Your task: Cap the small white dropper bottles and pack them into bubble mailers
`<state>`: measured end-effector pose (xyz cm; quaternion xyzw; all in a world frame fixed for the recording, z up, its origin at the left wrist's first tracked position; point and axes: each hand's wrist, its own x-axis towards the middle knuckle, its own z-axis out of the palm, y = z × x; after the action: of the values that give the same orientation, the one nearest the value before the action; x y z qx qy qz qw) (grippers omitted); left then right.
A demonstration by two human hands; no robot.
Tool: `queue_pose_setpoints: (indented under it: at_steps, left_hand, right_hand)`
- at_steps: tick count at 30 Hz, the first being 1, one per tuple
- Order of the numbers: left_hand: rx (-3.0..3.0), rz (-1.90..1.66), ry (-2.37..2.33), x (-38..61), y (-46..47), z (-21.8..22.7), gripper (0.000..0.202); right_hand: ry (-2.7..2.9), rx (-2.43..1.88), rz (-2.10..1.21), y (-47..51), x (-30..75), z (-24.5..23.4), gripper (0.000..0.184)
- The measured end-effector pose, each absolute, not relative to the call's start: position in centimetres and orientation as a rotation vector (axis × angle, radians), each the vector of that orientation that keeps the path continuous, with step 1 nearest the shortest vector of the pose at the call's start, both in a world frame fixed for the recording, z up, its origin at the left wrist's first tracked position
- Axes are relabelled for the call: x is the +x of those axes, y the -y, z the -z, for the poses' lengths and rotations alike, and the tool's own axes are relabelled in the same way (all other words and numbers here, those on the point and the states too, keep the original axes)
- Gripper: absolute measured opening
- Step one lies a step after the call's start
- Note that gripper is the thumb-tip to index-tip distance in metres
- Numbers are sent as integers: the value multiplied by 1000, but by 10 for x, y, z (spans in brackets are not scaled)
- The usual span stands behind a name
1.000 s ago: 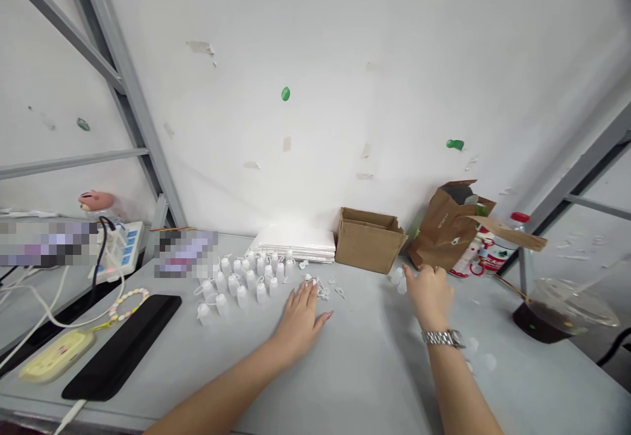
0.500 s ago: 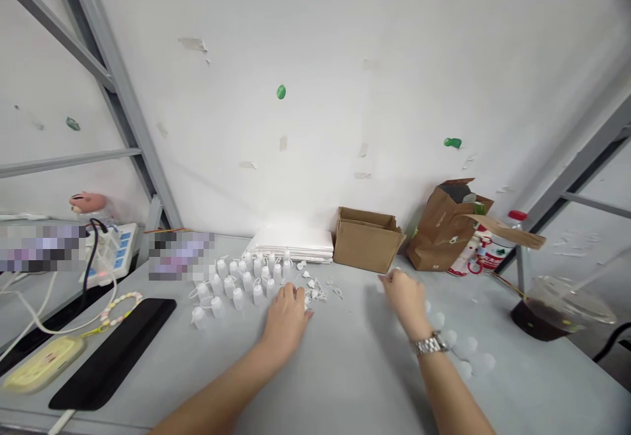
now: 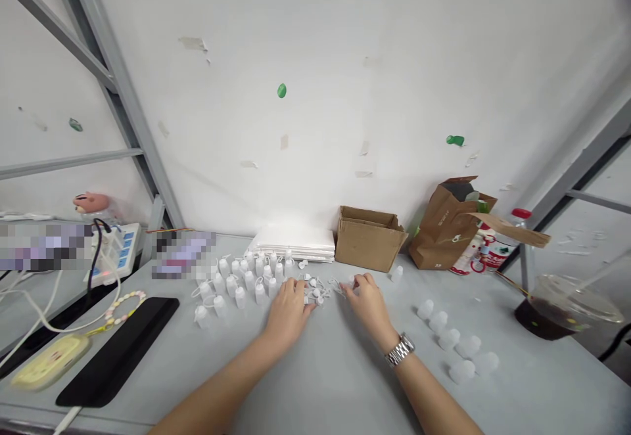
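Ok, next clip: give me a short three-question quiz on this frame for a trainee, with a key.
1. Which wrist wears the silver wristband?
2. True or false: the brown paper bag stands to the right of the cardboard box in the picture.
3. What lies between the left hand and the right hand?
A) the bead bracelet
B) loose white caps
C) the drink cup

Key: 1. right; 2. true; 3. B
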<state>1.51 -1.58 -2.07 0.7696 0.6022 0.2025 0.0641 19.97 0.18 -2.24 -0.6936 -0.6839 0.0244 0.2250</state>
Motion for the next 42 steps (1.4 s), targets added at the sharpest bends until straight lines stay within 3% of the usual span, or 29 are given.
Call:
queue_pose_setpoints:
  at_steps: [8,13,24,31,36,42]
  left_hand:
    - [2291,-820,-1743,17,7,32,13]
    - [2167,-1003,-1666,16,-1,36,11]
    - [1540,-1499,-1291,14,-4,24,17]
    - [1145,-1451,-1064,11,-5,11,43]
    - [1026,-1357,-999,11,2,5,38]
    - [997,-1284,-966,17,7,5,36]
  right_hand:
    - [1788,-1665,-115,2,191,27,25]
    - [1705,-1662,-345,11,182,19,27]
    - [1538,-1409,-463,11,182,12,42]
    - [1566,-1379,-474,14,179,10,40]
    - [1647,-1361,-749,22,168,8,36]
    - [1686,-1322,-796,30,157,9,31]
